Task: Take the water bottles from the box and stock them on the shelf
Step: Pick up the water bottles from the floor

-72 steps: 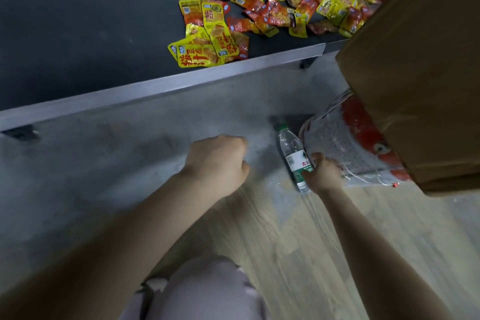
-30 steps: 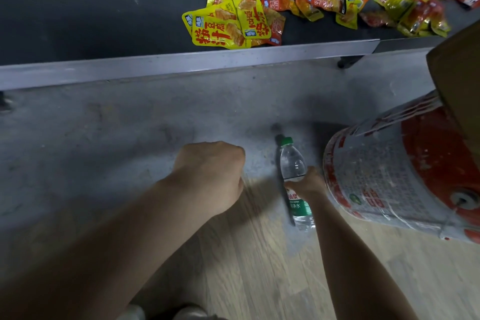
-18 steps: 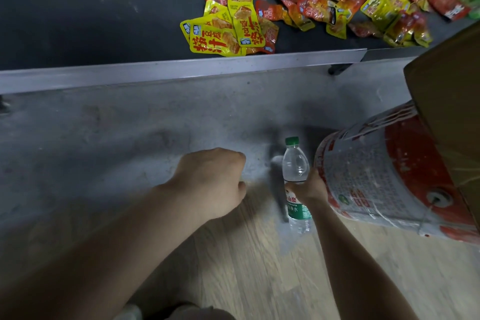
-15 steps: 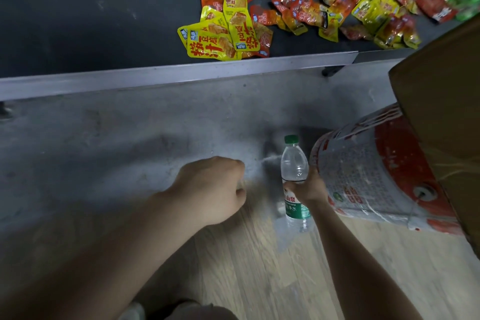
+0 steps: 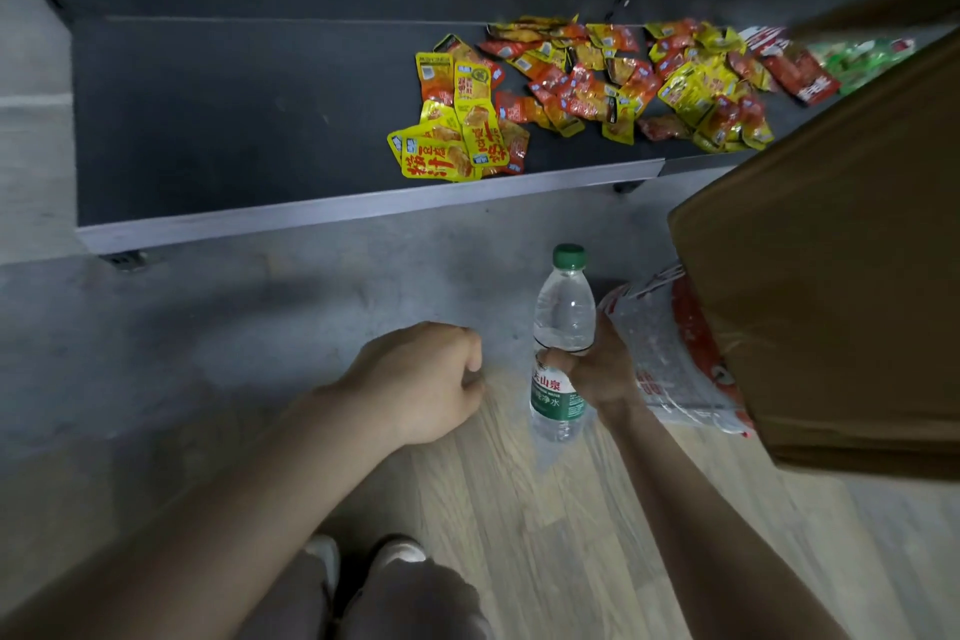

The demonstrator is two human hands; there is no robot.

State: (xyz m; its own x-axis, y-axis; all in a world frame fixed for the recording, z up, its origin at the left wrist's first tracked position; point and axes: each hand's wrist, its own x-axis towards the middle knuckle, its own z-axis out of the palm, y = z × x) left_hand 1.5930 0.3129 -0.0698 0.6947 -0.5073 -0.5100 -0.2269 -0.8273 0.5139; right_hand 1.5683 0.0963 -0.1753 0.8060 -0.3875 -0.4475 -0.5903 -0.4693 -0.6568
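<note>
Dark shelf [image 5: 234,120] is lying ahead, beyond the bottle | right hand [image 5: 597,374] is gripping water bottle [image 5: 563,327] mid-body – upright, cap up | left hand [image 5: 421,379] is curling into an empty fist

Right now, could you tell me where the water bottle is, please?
In the head view the water bottle is right of centre, upright, gripped by the right hand, between the fisted left hand and the red-and-white bucket.

Right hand [image 5: 602,374] grips water bottle [image 5: 563,322] (green cap) beside cardboard box [image 5: 841,276].
</note>
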